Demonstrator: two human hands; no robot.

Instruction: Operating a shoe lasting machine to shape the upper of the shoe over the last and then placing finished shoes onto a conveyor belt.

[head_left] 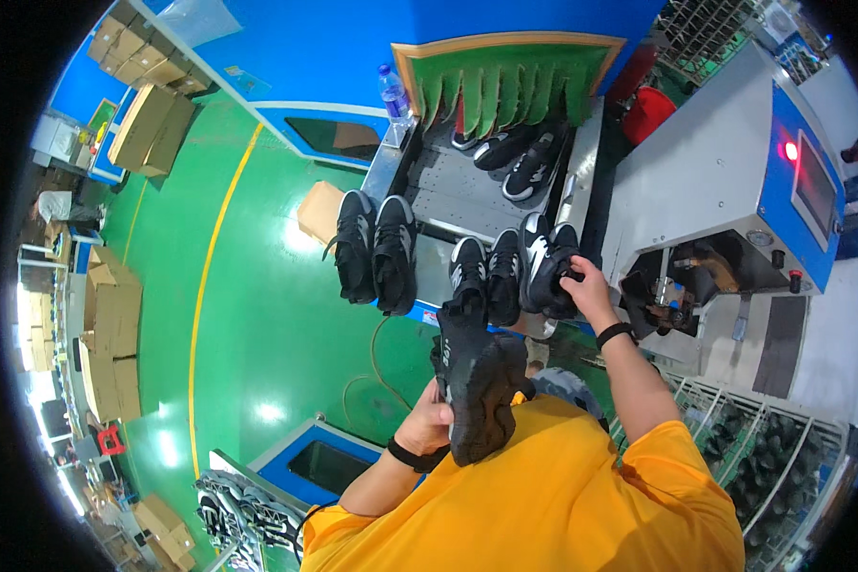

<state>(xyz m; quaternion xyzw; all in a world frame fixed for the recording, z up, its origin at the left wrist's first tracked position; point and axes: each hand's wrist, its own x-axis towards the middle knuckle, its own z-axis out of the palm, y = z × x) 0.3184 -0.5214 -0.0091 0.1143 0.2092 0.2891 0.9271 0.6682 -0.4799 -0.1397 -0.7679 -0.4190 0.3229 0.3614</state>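
Note:
My left hand is closed on a dark shoe-shaped piece, held upright close to my chest; I cannot make out whether it is a shoe or a shoe last. With fingers bent at its collar, my right hand grips a black-and-white sneaker at the right end of a row. Beside that one are several more sneakers, among them a black one and a white-fronted one. Further left, a pair of black sneakers stands at the conveyor's edge.
More sneakers lie on the grey conveyor before a green strip curtain. A bottle stands at its left side. To the right is a grey-and-blue machine with a red light. A wire rack holds dark pieces.

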